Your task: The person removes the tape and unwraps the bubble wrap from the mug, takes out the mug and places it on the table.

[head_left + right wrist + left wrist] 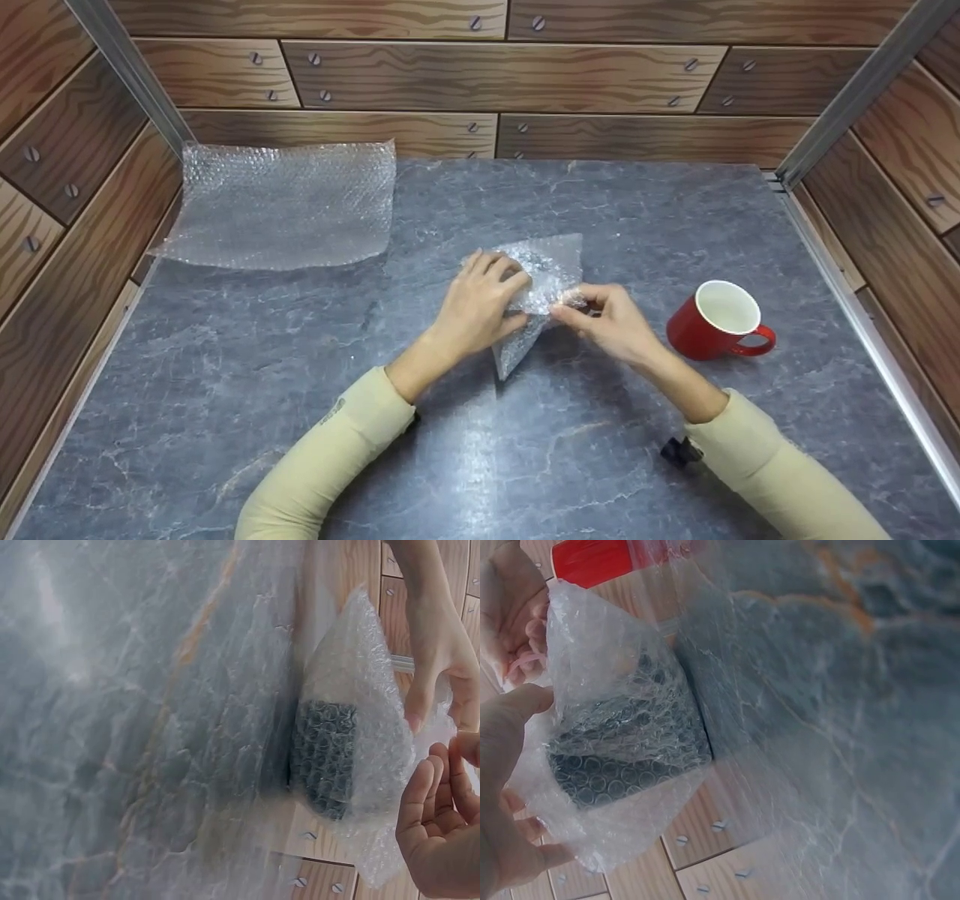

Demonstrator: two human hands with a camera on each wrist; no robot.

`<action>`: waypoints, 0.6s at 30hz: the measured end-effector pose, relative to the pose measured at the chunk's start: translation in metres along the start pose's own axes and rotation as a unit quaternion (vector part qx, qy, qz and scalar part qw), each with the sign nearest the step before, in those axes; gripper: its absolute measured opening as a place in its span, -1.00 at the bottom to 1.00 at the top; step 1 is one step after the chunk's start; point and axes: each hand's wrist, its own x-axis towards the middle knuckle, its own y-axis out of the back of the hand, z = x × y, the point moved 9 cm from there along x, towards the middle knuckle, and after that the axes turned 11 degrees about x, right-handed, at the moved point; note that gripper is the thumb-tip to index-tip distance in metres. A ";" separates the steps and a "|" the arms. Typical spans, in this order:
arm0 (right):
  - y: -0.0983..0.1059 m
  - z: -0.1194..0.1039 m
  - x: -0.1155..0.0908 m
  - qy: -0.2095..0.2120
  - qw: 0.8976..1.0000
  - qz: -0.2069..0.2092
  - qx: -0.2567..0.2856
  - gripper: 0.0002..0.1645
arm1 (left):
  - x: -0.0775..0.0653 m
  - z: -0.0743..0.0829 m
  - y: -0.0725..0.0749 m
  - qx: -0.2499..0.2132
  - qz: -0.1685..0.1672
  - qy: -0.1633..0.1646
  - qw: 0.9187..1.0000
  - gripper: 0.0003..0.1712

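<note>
Bubble-wrap bundle: crinkly, shiny clear bundle [546, 274], roughly wedge-shaped with pointy corners, sitting around the middle of the table under both hands.
Left hand: the left hand [476, 304] is spread over the bundle's left side, thumb well apart from the fingers, touching the plastic.
Right hand: the right hand [616, 324] is pinching a bit of wrap at the bundle's right edge between thumb and fingertips.
Spare sheet: flat see-through bubble wrap sheet [289, 206], roughly rectangular, bumpy all over, far left.
Mug: glossy red mug [694, 334], white inside, upright to the right of the right hand, handle pointing right.
Table and walls: grey marbled table [225, 367] with pale veins; wood-plank-pattern walls [487, 75] with screw heads.
Wrist cams vs head cam: both wrist views show a dark shape [604, 772] behind round bubbles; from above it's mostly glare. Can't tell what it is. Left wrist only gets a red chunk of mug; the head view gets its handle too.
</note>
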 end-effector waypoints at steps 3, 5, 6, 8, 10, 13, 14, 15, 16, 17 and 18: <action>0.003 0.002 0.001 0.004 1.000 0.006 0.008 -0.76 | -0.001 0.000 0.001 -0.001 0.000 -0.004 1.000 -0.50; 0.004 0.003 0.001 0.008 1.000 0.011 0.011 -0.76 | -0.001 0.000 0.002 0.000 0.002 -0.007 1.000 -0.50; 0.005 0.003 0.002 0.012 1.000 0.011 0.011 -0.76 | -0.001 0.001 0.002 0.002 0.003 -0.009 1.000 -0.50; 0.005 0.002 0.002 0.017 1.000 0.011 0.013 -0.76 | -0.002 0.001 0.004 0.008 0.006 -0.011 1.000 -0.49; 0.005 0.002 0.002 0.019 1.000 0.009 0.014 -0.76 | -0.003 0.001 0.005 0.017 0.009 -0.012 1.000 -0.48; 0.005 0.002 0.003 0.020 1.000 0.005 0.014 -0.77 | -0.005 0.001 0.008 0.025 0.014 -0.011 1.000 -0.45; 0.005 0.002 0.003 0.020 1.000 0.004 0.014 -0.77 | -0.005 0.001 0.009 0.026 0.019 -0.011 0.999 -0.44; 0.005 0.003 0.003 0.020 1.000 0.004 0.015 -0.77 | -0.006 0.001 0.010 0.028 0.024 -0.011 0.999 -0.44; 0.005 0.003 0.004 0.020 1.000 0.004 0.015 -0.77 | -0.007 0.001 0.012 0.028 0.031 -0.011 0.999 -0.45; 0.005 0.003 0.004 0.021 1.000 0.004 0.014 -0.77 | -0.008 0.001 0.015 0.029 0.039 -0.012 0.999 -0.46; 0.004 0.003 0.004 0.021 1.000 0.004 0.014 -0.77 | -0.010 0.001 0.017 0.029 0.048 -0.014 0.998 -0.47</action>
